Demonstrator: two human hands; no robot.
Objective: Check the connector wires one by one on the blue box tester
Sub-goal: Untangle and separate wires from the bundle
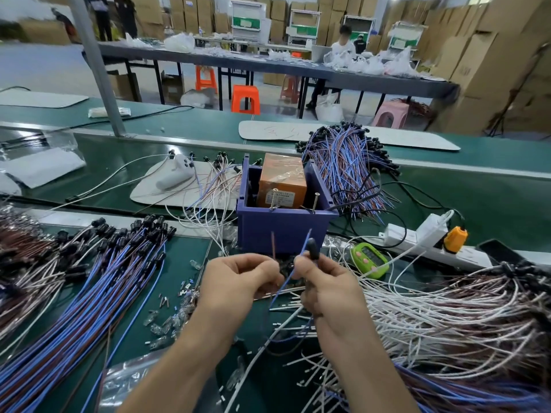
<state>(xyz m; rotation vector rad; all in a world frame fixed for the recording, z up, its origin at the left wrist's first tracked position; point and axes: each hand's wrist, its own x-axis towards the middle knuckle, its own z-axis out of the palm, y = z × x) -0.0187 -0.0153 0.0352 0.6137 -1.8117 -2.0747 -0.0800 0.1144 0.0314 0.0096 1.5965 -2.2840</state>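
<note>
Nearest the camera, in front of the blue box tester (283, 231), both hands hold one connector wire just short of its front wall. The left hand (238, 278) has its grip closed to a fingertip pinch on the brown lead (273, 244), whose bare end points up towards the box. The right hand (325, 284) pinches the blue lead (301, 251), with the black connector (313, 248) standing up above its fingers.

To the left of the box lies a bundle of blue and brown wires (89, 281). To its right is a larger white and brown bundle (447, 308), with a green timer (369, 259) between that and the box.

The box stands on the green table (190, 263), and two screws (274, 199) stick up at its front rim.

The step in hand appears to be lining up the two leads for a test. The next move probably calls for raising both tips and touching one to each screw, keeping them spread apart.

Behind the box to the right, another wire bundle (343, 165) is heaped.
</note>
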